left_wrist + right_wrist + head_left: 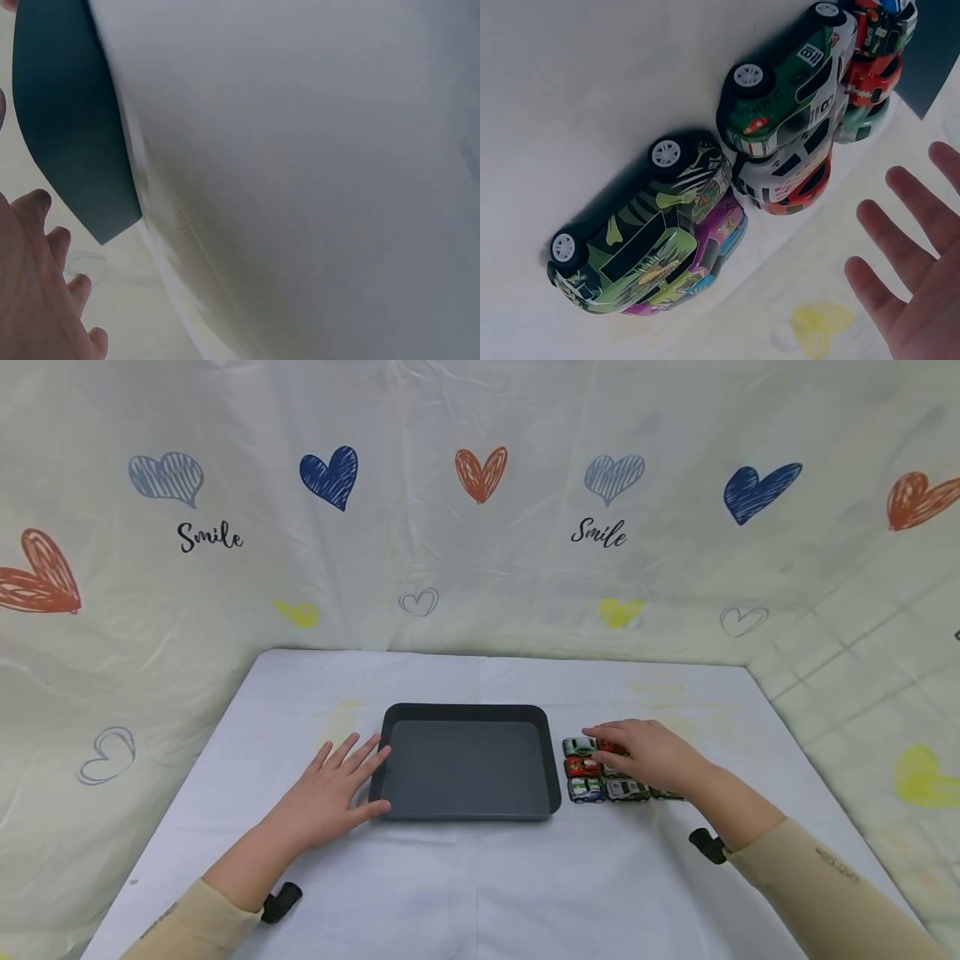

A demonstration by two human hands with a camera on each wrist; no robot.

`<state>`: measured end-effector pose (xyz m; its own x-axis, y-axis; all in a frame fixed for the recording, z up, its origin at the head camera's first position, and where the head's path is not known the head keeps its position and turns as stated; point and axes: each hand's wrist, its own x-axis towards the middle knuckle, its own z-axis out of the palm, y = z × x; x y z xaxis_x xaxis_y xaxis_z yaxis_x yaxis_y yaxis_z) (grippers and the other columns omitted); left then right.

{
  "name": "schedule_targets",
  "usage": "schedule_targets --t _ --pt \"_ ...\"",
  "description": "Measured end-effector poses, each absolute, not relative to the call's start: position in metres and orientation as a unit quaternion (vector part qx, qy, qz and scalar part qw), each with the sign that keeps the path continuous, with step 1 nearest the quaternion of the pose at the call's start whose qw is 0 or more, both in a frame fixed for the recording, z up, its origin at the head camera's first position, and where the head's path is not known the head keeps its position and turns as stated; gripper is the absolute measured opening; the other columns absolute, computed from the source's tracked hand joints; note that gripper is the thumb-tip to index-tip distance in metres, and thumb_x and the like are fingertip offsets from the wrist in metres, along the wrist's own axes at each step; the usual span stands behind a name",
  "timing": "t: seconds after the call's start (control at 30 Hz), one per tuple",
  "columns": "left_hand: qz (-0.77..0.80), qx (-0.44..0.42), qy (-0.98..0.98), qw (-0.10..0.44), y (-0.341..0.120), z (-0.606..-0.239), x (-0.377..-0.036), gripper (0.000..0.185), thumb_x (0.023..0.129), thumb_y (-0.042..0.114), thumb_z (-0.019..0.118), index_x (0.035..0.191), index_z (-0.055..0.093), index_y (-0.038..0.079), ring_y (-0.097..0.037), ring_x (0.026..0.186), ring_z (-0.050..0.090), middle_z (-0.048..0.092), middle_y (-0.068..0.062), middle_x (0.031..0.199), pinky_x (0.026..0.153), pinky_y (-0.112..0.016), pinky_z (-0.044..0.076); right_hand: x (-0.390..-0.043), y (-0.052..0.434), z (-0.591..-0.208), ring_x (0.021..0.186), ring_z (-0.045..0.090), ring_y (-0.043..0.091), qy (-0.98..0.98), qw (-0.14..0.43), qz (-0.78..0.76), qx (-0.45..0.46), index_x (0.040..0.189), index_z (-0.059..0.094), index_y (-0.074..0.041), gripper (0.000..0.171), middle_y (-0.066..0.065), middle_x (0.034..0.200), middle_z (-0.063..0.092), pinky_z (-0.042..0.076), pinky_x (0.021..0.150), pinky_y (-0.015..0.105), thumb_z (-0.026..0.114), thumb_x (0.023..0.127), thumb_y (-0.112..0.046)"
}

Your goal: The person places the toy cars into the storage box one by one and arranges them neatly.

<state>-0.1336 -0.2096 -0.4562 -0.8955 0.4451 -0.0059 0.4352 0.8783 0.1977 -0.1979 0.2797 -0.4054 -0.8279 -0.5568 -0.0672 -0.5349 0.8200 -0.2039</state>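
A dark grey rectangular tray (465,768) lies on the white table. My left hand (330,793) is at its left side, fingers spread, with thumb and fingertips right at the rim; the left wrist view shows the tray's side (71,127) beside the fingers. Right of the tray, several small toy cars stand close together in rows, among them a red car (581,767) and a grey-green car (626,790). Over them reaches my right hand (660,753), covering some. In the right wrist view its fingers are extended and apart, beside a green-and-white car (795,97) and a black-and-green car (637,240).
The table (480,885) has a white cover. Behind it hangs a pale sheet (525,577) printed with hearts and the word Smile. A purple car (720,225) stands behind the black-and-green one in the right wrist view.
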Motion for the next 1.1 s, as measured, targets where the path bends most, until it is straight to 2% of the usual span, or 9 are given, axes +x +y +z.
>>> schedule_targets --t 0.13,0.27,0.7,0.93,1.1 --pt "0.092 0.226 0.969 0.026 -0.21 -0.456 -0.133 0.086 0.092 0.072 0.046 0.159 0.025 0.023 -0.033 0.151 0.011 0.017 -0.001 0.165 0.12 -0.057 0.005 -0.205 0.279 -0.406 0.114 0.063 0.027 0.95 0.085 -0.098 -0.285 0.14 0.059 -0.014 0.046 0.005 0.131 0.064 0.049 0.096 0.051 0.062 0.099 -0.035" --pt "0.088 0.224 0.97 0.03 -0.209 -0.456 -0.133 0.085 0.092 0.07 0.048 0.159 0.025 0.023 -0.033 0.151 0.012 0.017 0.0 0.165 0.12 -0.057 0.006 -0.211 0.276 -0.407 0.111 0.064 0.027 0.947 0.099 -0.094 -0.292 0.139 0.059 -0.013 0.045 0.006 0.131 0.064 0.05 0.095 0.052 0.062 0.099 -0.034" --pt "0.087 0.219 0.971 0.042 -0.207 -0.46 -0.132 0.084 0.092 0.073 0.044 0.159 0.028 0.024 -0.032 0.152 0.011 0.017 0.0 0.165 0.12 -0.057 0.007 -0.241 0.275 -0.423 0.121 0.058 0.031 0.941 0.161 -0.088 -0.284 0.139 0.061 -0.019 0.043 0.007 0.135 0.062 0.047 0.099 0.054 0.064 0.098 -0.033" --pt "0.095 0.22 0.97 0.035 -0.208 -0.461 -0.131 0.084 0.092 0.073 0.045 0.158 0.031 0.023 -0.034 0.151 0.014 0.019 -0.001 0.165 0.119 -0.058 0.008 -0.252 0.275 -0.429 0.108 0.064 0.025 0.936 0.163 -0.074 -0.302 0.133 0.066 -0.021 0.038 0.003 0.125 0.067 0.052 0.09 0.049 0.067 0.096 -0.03" --pt "0.092 0.218 0.971 0.043 -0.208 -0.461 -0.131 0.084 0.092 0.072 0.045 0.158 0.029 0.024 -0.034 0.151 0.012 0.017 -0.001 0.165 0.119 -0.058 0.007 -0.254 0.273 -0.429 0.096 0.063 0.017 0.935 0.174 -0.08 -0.297 0.133 0.066 -0.02 0.037 0.003 0.122 0.068 0.053 0.084 0.044 0.068 0.096 -0.027"
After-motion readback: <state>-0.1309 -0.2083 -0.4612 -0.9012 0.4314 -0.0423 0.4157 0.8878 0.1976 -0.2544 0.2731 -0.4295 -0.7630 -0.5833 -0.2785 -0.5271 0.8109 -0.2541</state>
